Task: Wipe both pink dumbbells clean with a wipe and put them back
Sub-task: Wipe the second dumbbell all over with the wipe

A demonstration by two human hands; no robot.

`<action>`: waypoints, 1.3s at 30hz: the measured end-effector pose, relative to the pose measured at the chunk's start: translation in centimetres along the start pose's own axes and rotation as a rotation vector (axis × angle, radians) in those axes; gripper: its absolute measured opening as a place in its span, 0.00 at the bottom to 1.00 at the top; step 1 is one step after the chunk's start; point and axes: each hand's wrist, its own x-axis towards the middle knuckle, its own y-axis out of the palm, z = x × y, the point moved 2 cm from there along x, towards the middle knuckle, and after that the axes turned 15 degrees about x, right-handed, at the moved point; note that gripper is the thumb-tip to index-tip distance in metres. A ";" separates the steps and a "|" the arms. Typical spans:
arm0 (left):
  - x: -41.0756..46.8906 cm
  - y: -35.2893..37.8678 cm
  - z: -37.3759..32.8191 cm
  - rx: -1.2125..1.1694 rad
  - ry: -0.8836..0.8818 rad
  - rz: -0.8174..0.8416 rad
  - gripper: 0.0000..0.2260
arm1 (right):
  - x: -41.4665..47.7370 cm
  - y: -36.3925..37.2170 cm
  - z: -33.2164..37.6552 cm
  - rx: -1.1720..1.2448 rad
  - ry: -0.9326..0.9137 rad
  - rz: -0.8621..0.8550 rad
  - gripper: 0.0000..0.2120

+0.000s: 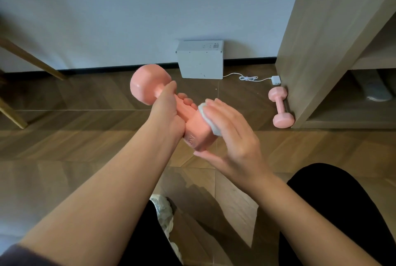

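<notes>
Left grip [166, 113], dumbbell one [147, 83], dumbbell two [280, 107], wipe [209, 118]

Two dumbbells show: the held dumbbell [150, 84] and the floor dumbbell [280, 107]. There are two hands, the left hand [166, 113] and the right hand [233, 139], and one wipe [209, 117]. Also one white box [200, 61], one cable [248, 77] with one plug [275, 80], one shelf unit [310, 41] and two wooden legs [32, 60].
</notes>
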 end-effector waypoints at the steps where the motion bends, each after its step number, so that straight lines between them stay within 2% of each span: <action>1: 0.0 0.1 0.0 0.003 0.013 0.011 0.12 | 0.0 0.0 0.0 0.020 0.068 -0.014 0.41; 4: 0.1 0.3 -0.1 -0.002 0.051 0.044 0.13 | -0.1 0.0 -0.1 0.082 0.217 -0.066 0.46; 6: -0.1 0.4 -0.1 -0.027 0.064 0.061 0.13 | -0.2 -0.1 -0.3 0.113 0.216 -0.086 0.45; 11: -0.6 0.6 -0.4 -0.166 0.060 0.123 0.16 | 0.3 -0.6 -0.8 -0.036 -0.118 -0.055 0.34; 13: -0.7 0.7 -0.5 -0.173 0.070 0.138 0.16 | 0.5 -0.8 -1.1 -0.037 -0.184 -0.046 0.32; 19: -1.1 0.9 -0.1 -0.132 0.138 0.165 0.16 | -0.2 -1.3 -1.5 0.154 0.113 -0.098 0.42; 26: -1.5 1.2 0.7 -0.128 0.097 0.191 0.16 | -0.6 -1.8 -1.6 0.214 0.097 -0.011 0.44; 30: -1.7 1.5 0.5 -0.140 0.098 0.230 0.16 | -0.5 -1.8 -1.6 0.235 0.091 -0.040 0.44; 33: -1.8 1.6 0.2 -0.161 0.129 0.259 0.14 | -0.6 -1.3 -1.4 0.292 0.204 -0.077 0.46; 36: -1.9 1.6 0.1 -0.148 0.176 0.279 0.14 | -1.1 -1.2 -1.0 0.449 0.334 -0.115 0.46; 39: -2.1 1.8 0.3 -0.135 0.202 0.326 0.15 | -1.6 -1.2 0.3 0.527 0.378 -0.213 0.43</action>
